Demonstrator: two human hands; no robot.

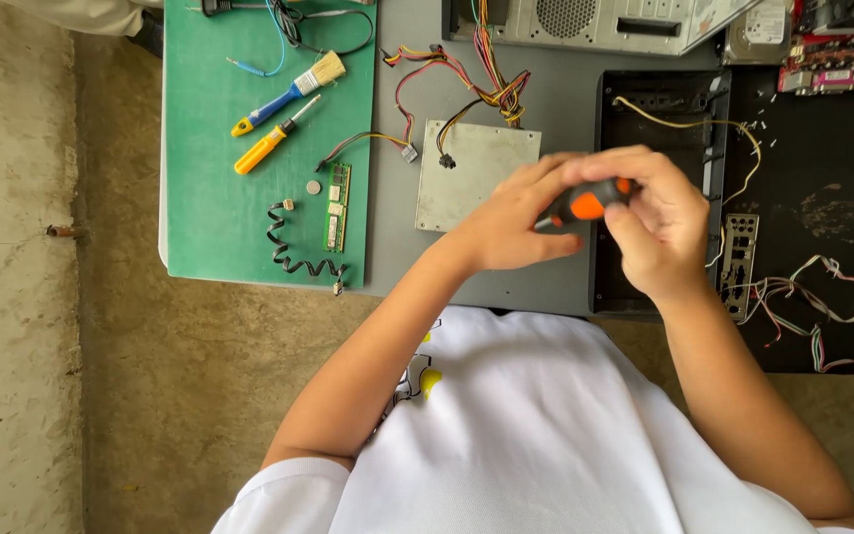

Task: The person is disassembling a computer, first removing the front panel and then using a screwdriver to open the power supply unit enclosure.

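Screwdriver w/ glossy orange-black plastic grip – dull bare-metal plate, matt green mat, rough concrete floor.

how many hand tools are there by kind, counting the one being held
screwdrivers: 2, the orange and black screwdriver held between left hand and right hand, and the yellow screwdriver on the green mat
brushes: 1, the blue-handled brush
total: 3

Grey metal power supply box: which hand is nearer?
Left. The left hand overlaps the grey metal power supply box's right edge. The right hand is farther right, over the black case panel, gripping the orange-handled screwdriver.
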